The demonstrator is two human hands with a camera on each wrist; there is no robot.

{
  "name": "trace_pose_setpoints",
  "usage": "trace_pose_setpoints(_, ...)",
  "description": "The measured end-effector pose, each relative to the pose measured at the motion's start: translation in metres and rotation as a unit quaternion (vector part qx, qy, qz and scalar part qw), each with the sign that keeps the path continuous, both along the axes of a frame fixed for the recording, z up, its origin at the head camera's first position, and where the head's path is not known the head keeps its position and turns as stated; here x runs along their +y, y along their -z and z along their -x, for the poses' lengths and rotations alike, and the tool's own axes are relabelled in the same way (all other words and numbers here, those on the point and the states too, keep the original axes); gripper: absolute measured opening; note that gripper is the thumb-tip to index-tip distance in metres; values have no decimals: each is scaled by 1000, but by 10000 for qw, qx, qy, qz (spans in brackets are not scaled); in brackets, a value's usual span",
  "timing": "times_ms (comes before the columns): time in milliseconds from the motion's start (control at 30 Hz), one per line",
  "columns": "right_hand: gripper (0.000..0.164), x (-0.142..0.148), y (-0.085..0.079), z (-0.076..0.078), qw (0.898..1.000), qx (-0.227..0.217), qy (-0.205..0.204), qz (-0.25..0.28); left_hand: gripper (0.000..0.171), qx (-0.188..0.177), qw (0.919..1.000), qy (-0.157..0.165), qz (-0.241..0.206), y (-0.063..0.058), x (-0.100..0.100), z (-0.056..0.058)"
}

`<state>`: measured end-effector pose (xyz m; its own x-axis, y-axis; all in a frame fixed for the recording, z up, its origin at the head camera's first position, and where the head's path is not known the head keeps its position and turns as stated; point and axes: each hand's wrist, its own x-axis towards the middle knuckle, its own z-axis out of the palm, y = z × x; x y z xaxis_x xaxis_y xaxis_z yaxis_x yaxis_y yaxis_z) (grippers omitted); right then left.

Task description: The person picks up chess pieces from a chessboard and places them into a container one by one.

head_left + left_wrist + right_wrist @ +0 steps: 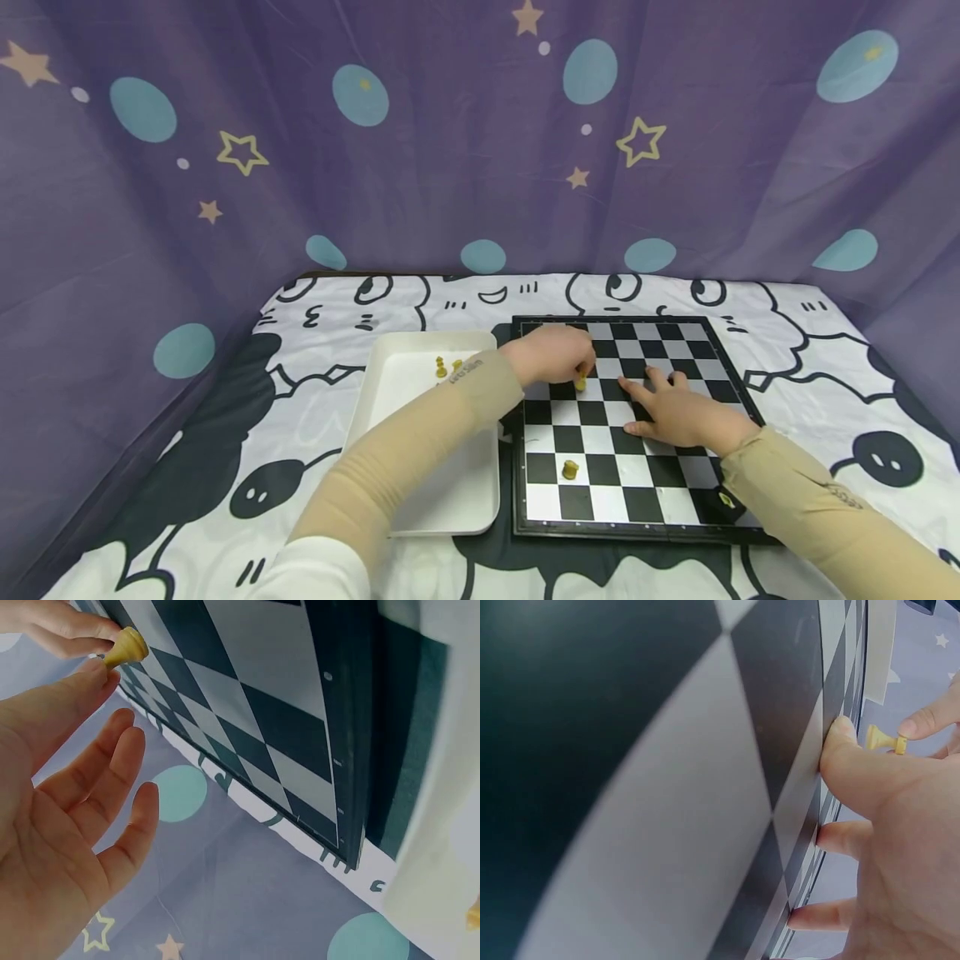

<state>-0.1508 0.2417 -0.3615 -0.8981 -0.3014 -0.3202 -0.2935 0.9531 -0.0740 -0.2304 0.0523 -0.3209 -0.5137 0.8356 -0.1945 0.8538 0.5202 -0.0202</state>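
Observation:
My left hand (553,354) reaches over the left part of a black-and-white chessboard (627,531). Its thumb and finger pinch a small yellow chess piece (129,646) by one end, with the flared base pointing away from the fingertips. In the left wrist view the other fingers hang loosely apart. My right hand (678,412) rests on the board's middle right, fingers spread, fingertips on the squares. Another yellow chess piece (570,470) stands on the near left of the board. A further yellow piece (726,500) sits at the near right corner, beside the right sleeve.
Left of the board lies a white tray (480,523) with several yellow chess pieces (441,367) toward its far end; my left forearm crosses over it. A cartoon-print cloth (795,342) covers the table. Behind it hangs a purple curtain (450,167).

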Motion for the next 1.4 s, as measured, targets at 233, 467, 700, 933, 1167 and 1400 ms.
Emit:
trace_pose_setpoints(233, 76, 0, 1, 0, 10000, 21, 22, 4, 9, 52, 9999, -122, 41, -8, -11, -2)
trace_pose_setpoints(467, 75, -2, -1, 1, 10000, 4, 44, 4, 15, 90, 9998, -148, -39, -18, -27, -2)
trace_pose_setpoints(700, 74, -2, -1, 1, 10000, 11, 43, 17, 11, 137, 9995, -200, -225, -26, -47, -4)
trace_pose_setpoints(933, 74, -2, -1, 0, 10000, -4, 38, 47, 11, 205, 9987, -204, -411, -33, -68, -6)
trace_pose_setpoints(1167, 74, -1, 0, 0, 10000, 5, 45, 7, 10, 293, 9978, -114, -585, -42, -86, -11)
trace_pose_setpoints(1400, 74, -2, 0, 0, 10000, -4, 64, 0, 8, 499, 9965, -193, -647, -46, -102, -13)
